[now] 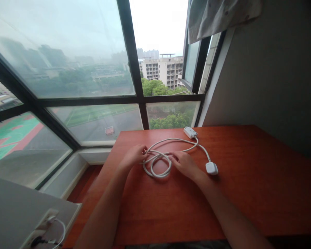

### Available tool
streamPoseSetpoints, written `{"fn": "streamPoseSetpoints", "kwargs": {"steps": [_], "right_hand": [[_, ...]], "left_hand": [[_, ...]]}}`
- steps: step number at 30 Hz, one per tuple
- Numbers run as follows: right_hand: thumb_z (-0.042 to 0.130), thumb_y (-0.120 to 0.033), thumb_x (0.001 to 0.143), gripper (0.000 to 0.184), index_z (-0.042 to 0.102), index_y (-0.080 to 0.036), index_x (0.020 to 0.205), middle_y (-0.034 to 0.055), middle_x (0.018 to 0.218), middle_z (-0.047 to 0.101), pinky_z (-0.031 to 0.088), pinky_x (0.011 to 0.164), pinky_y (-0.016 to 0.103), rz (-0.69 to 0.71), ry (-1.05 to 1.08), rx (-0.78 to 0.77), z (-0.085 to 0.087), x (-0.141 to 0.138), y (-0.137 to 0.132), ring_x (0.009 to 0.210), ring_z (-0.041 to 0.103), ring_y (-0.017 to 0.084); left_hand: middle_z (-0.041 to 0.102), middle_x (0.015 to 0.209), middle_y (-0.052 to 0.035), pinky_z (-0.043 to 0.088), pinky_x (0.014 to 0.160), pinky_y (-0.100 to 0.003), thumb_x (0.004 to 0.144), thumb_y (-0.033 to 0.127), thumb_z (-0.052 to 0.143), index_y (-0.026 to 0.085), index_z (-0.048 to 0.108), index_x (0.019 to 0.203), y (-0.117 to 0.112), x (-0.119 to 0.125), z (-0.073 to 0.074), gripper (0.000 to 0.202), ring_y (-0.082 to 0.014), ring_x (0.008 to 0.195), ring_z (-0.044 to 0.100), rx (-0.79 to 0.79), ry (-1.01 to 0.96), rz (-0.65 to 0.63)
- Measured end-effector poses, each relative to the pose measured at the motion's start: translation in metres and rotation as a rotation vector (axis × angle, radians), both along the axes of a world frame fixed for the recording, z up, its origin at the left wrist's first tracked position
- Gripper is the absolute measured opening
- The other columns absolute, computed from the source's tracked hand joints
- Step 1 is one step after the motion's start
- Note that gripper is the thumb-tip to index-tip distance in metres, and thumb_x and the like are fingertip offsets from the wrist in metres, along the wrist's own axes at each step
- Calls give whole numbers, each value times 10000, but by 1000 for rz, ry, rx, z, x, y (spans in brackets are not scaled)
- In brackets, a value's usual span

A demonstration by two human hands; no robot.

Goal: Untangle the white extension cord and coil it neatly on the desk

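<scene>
Pinching round, white, plastic-looking cord [159, 176] in bare left hand [136, 155] and bare right hand [186, 164], lay loops flat between, without twists.

L hand [136, 154] & R hand [185, 164] bare, w/ slim fingers; L forearm [107, 202] & R forearm [220, 202] also bare, smooth, widening twd. btm edge of view.
</scene>
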State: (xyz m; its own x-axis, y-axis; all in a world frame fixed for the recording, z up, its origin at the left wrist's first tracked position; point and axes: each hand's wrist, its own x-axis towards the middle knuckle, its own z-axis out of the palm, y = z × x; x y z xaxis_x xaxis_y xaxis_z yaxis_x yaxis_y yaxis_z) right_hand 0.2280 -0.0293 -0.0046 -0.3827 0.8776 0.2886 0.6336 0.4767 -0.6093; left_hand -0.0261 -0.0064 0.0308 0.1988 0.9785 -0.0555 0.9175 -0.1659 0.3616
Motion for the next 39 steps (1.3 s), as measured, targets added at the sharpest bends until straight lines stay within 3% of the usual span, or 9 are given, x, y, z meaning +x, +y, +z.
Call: {"fn": "streamPoseSetpoints", "kwargs": {"steps": [5, 12, 17, 20, 24, 28, 32, 35, 39], "right_hand": [[544, -337, 850, 315, 621, -233, 1137, 50, 916, 701, 426, 678, 252, -32, -50, -56, -8, -14, -8, 782, 629, 184], [574, -291, 802, 265, 677, -218, 1034, 44, 821, 703, 424, 652, 247, -90, -40, -69, -6, 1, 0, 707, 614, 175], [539, -303, 827, 236, 705, -217, 971, 40, 791, 713, 435, 649, 250, -12, -24, -90, 0, 15, 7, 682, 622, 170], [502, -273, 832, 242, 706, -197, 938, 70, 883, 719, 453, 704, 270, -159, 3, 18, -1, 33, 19, 768, 644, 192], [476, -275, 830, 292, 664, -182, 1034, 96, 884, 711, 470, 698, 297, -564, 50, 79, -10, 65, 36, 715, 658, 205], [487, -270, 822, 345, 627, -187, 1126, 62, 725, 706, 472, 619, 292, -586, 45, -141, -23, 80, 44, 535, 637, 187], [545, -229, 772, 289, 689, -202, 1021, 97, 784, 718, 473, 717, 293, -626, -32, -18, -34, 84, 49, 757, 678, 229], [563, -249, 746, 238, 704, -216, 934, 81, 854, 719, 492, 713, 297, -586, 103, -67, -39, 86, 53, 806, 666, 221], [607, -318, 700, 266, 668, -188, 925, 65, 918, 700, 520, 603, 273, -515, 570, -296, -39, 84, 55, 772, 658, 192]], "left_hand": [[688, 885, -64, 393, 613, -235, 725, 260, 606, 191, 683, 883, 4, 3, -6, 188, -173, 731, 608, 60, 63, -31], [685, 812, -44, 367, 583, -238, 750, 303, 581, 210, 678, 827, 2, 10, -11, 155, -164, 669, 589, 89, 74, -63], [675, 838, -54, 358, 590, -242, 763, 295, 559, 212, 669, 839, 1, 15, -16, 158, -170, 698, 584, 146, 105, -79], [668, 847, -52, 356, 580, -241, 787, 326, 546, 211, 667, 837, 1, 14, -16, 174, -164, 690, 578, 133, 92, -75], [657, 903, -63, 380, 618, -244, 803, 333, 549, 202, 670, 872, -1, 14, -7, 192, -160, 726, 582, 149, 56, -54], [654, 824, -65, 379, 627, -252, 816, 291, 519, 180, 668, 816, -5, 18, 8, 186, -167, 720, 572, 205, 44, -52], [634, 643, -35, 325, 549, -240, 839, 370, 494, 190, 669, 731, -11, 25, 13, 273, -151, 592, 533, 102, 15, -131], [648, 640, -31, 314, 531, -240, 839, 420, 496, 203, 691, 737, -15, 31, 8, 309, -146, 550, 522, 0, -33, -233], [660, 677, -36, 322, 544, -230, 816, 394, 544, 211, 699, 771, -18, 39, 1, 244, -147, 572, 544, -44, -39, -289]]}}
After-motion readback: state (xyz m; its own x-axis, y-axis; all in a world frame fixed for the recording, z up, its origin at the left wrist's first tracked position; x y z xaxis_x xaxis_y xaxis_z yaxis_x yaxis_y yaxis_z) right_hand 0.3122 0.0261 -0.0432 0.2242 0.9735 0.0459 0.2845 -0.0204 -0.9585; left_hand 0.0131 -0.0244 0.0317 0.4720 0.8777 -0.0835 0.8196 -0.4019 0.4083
